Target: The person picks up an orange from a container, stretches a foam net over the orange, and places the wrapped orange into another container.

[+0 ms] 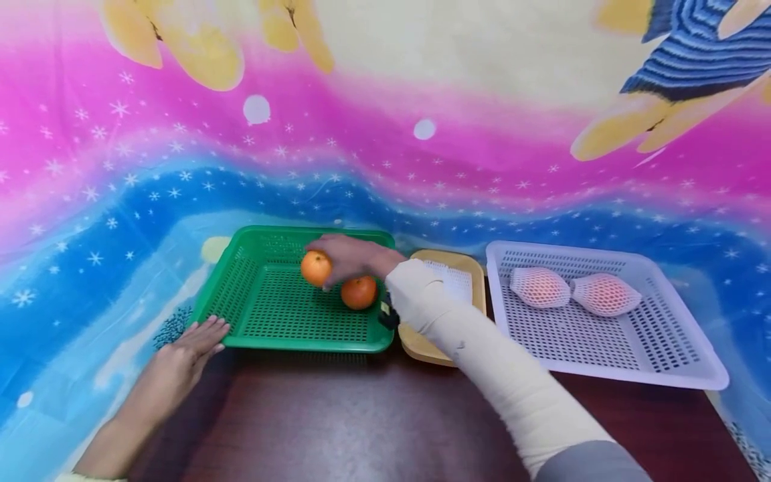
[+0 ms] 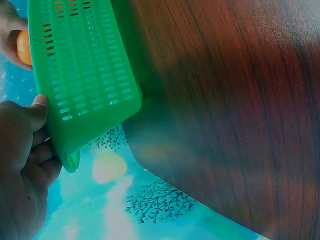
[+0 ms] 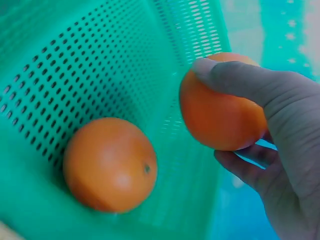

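Over the green basket (image 1: pixel 313 345), my right hand (image 1: pixel 349 258) grips an orange (image 1: pixel 316 268) between thumb and fingers. The right wrist view shows the thumb lying across the top of this orange (image 3: pixel 220 115), with fingertips beneath it. A second orange (image 1: pixel 359 293) rests on the basket floor near the right side, its stem spot visible in the right wrist view. At the basket's front left corner, my left hand (image 1: pixel 193 348) holds the rim. Its thumb (image 2: pixel 40 102) is on the edge and the other fingers curl around the corner in the left wrist view.
A tan oval tray (image 1: pixel 421 345) with a white mesh piece (image 1: pixel 454 281) stands right of the green basket, partly hidden by my right sleeve. Farther right, a white basket (image 1: pixel 680 381) holds two fruits (image 1: pixel 542 288) in foam nets. A patterned cloth (image 1: pixel 361 147) hangs behind the dark wooden table (image 1: pixel 337 415).
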A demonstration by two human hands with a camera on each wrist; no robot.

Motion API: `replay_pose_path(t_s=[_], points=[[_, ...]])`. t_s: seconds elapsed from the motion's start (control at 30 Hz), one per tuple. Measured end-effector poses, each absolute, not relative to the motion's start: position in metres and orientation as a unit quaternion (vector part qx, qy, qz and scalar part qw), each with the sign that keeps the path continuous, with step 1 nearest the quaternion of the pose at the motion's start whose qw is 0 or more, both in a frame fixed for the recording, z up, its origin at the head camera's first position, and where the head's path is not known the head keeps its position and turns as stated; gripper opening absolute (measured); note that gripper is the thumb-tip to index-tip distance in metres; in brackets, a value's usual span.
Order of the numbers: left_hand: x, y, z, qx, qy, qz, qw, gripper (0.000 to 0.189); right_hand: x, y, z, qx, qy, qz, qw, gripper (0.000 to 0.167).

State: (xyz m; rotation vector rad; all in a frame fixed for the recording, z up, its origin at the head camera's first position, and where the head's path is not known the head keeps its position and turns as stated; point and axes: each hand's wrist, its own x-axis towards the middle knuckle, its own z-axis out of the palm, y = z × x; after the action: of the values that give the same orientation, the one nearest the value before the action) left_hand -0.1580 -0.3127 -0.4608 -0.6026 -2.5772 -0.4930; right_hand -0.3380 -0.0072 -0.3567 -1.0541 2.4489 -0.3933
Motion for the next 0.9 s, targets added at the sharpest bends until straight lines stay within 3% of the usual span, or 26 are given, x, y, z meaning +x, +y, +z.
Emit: replay_pose_path(t_s=[0.07, 0.1, 0.2, 0.33, 0.53, 0.77, 0.9], points=[[-0.158, -0.312, -0.46, -0.219, -0.934, -0.179, 0.22, 0.048, -0.335, 0.01, -0.347, -0.386, 0.882, -0.17, 0.209, 0.074], [-0.158, -0.312, -0.46, -0.219, -0.934, -0.179, 0.219, 0.048, -0.337, 0.017, -0.348, -0.416, 0.875, -0.178, 0.17, 0.081], [-0.157, -0.312, -0.459, -0.218, -0.935, -0.176, 0.218, 0.047, -0.351, 0.038, -0.363, -0.406, 0.878, -0.202, 0.154, 0.083], [-0.154, -0.311, -0.46, -0.211, -0.939, -0.167, 0.213, 0.045, -0.347, 0.071, -0.367, -0.384, 0.881, -0.234, 0.146, 0.079], [-0.152, -0.307, -0.46, -0.196, -0.949, -0.161, 0.188, 0.044, -0.311, 0.115, -0.357, -0.346, 0.892, -0.264, 0.123, 0.077], [-0.151, -0.291, -0.457, -0.216, -0.947, -0.16, 0.174, 0.044, -0.263, 0.155, -0.36, -0.339, 0.904, -0.261, 0.025, 0.08], [-0.15, -0.284, -0.454, -0.22, -0.948, -0.155, 0.17, 0.043, -0.228, 0.173, -0.37, -0.343, 0.901, -0.265, 0.017, 0.077]])
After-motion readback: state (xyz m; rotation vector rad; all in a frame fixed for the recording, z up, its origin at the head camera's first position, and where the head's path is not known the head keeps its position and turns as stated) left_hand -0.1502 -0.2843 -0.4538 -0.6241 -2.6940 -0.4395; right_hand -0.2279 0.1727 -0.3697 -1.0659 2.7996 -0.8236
